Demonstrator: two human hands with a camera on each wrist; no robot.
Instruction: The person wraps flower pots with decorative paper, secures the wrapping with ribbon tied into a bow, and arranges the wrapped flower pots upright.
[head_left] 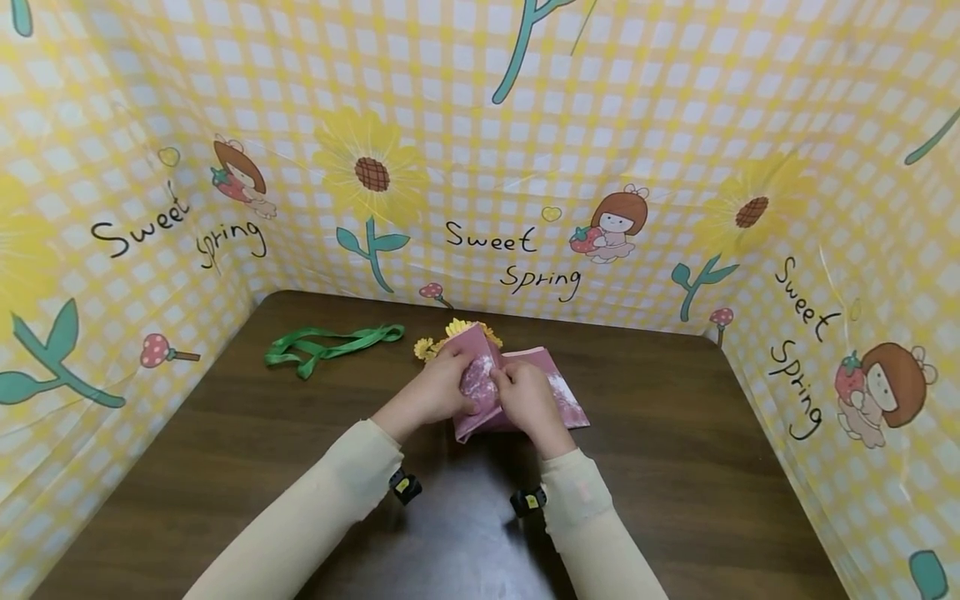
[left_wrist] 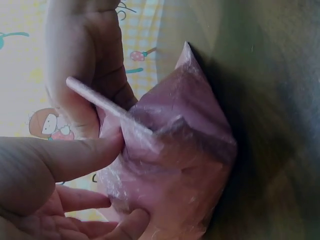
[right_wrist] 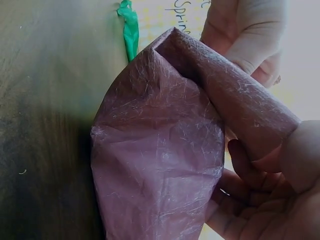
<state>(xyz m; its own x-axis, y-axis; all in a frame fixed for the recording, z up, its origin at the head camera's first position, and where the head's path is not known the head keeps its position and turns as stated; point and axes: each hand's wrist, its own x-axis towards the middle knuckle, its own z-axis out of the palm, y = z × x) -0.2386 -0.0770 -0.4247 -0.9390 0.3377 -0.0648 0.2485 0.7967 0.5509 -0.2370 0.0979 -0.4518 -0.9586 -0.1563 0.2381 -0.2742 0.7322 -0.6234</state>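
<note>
A sheet of pink wrapping paper (head_left: 572,408) with white patches is folded about a bunch of yellow flowers (head_left: 459,327), whose heads show past its far edge in the head view. My left hand (head_left: 438,390) grips the paper's folded left side, its thumb (left_wrist: 90,152) pressing near a rolled edge in the left wrist view. On the other side of that fold, my right hand (head_left: 527,398) pinches the paper between thumb and fingers. The right wrist view shows the paper (right_wrist: 155,170) creased and bulging, a flap turned over at its top. The flower stems are hidden inside.
A loose green ribbon (head_left: 363,339) lies in loops on the dark wooden table (head_left: 660,500), left of the flowers. Yellow checked cloth (head_left: 480,167) with printed flowers stands round the table's back and sides. A small black device (head_left: 406,486) hangs at each wrist.
</note>
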